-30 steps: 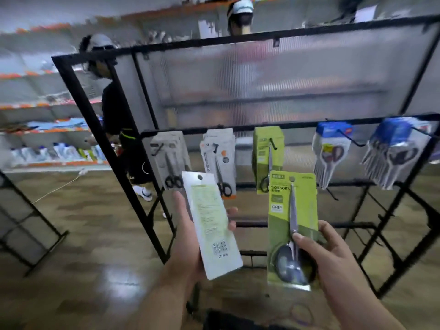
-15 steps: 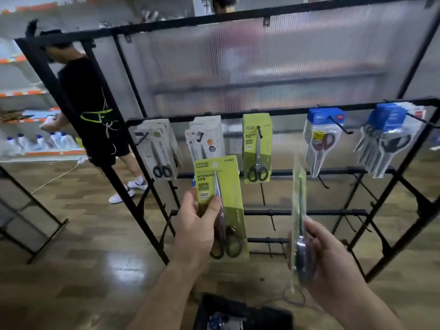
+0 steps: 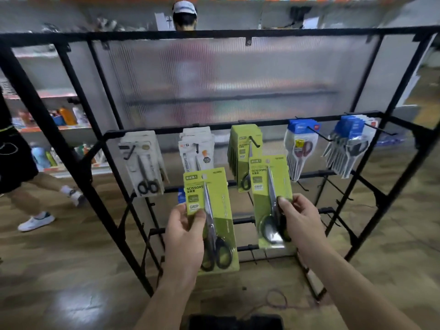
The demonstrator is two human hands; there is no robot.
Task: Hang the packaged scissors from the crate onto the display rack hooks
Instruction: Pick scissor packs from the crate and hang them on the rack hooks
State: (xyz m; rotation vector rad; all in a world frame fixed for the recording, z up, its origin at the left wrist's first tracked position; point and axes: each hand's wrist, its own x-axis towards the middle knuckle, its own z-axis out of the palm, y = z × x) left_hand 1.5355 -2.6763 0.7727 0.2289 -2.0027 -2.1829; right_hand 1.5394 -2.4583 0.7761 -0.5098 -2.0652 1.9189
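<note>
Head view: green-stocked hook [image 3: 253,141] ahead.
Left hand [image 3: 183,234]: grip pinches left pack [image 3: 221,203], below hook.
Right hand [image 3: 300,220]: grip pinches right pack [image 3: 262,182], nearer hook.
Tip: thread its hole [image 3: 267,160] first.

We count 2 hands, left hand [image 3: 184,234] and right hand [image 3: 300,217], and 2 green scissors packs held, left pack [image 3: 219,203] and right pack [image 3: 264,186]. On 1 rack [image 3: 214,34] hang 5 bunches: 2 white bunches [image 3: 142,160] [image 3: 195,148] left, 1 green bunch [image 3: 242,144] middle, 2 blue bunches [image 3: 301,144] [image 3: 350,129] right. 1 crate [image 3: 235,322] near.
</note>
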